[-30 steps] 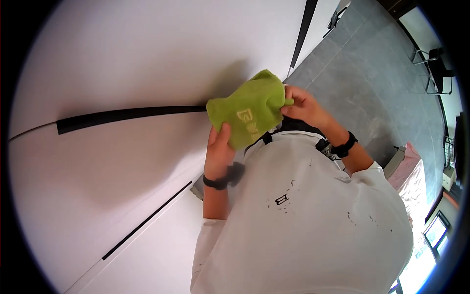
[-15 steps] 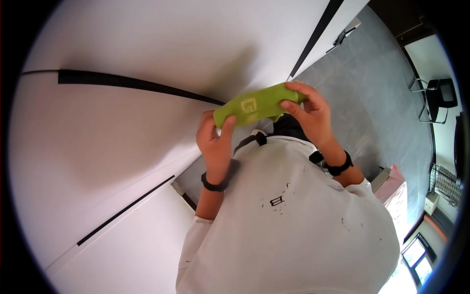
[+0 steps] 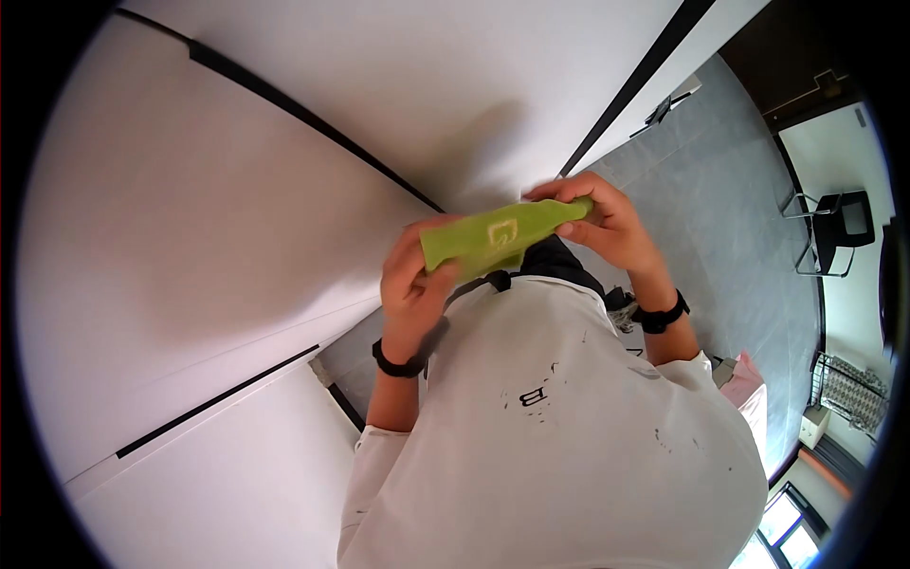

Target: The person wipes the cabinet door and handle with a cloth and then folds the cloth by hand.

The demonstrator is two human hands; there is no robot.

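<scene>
A green cloth [image 3: 483, 239] with pale lettering on it stretches between my two hands in front of my waist. It looks folded, and its lower edge hangs loose in the middle. My left hand [image 3: 412, 280] pinches its left end between thumb and fingers, somewhat blurred by motion. At the other end, my right hand [image 3: 609, 226] is closed on a narrow, bunched corner, thumb below and fingers above. Black bands circle both wrists. What the cloth is exactly, I cannot tell.
White cabinet panels [image 3: 256, 218] with black edge strips rise close on my left and ahead. Grey tiled floor [image 3: 720, 199] stretches to the right. A black chair [image 3: 842, 228] stands by the far wall. Something pink [image 3: 744, 379] is near my right elbow.
The cloth has gone from a smooth, rolled shape to a flatter one with a loose lower edge. Both hands sit slightly lower, and the view has turned a little.
</scene>
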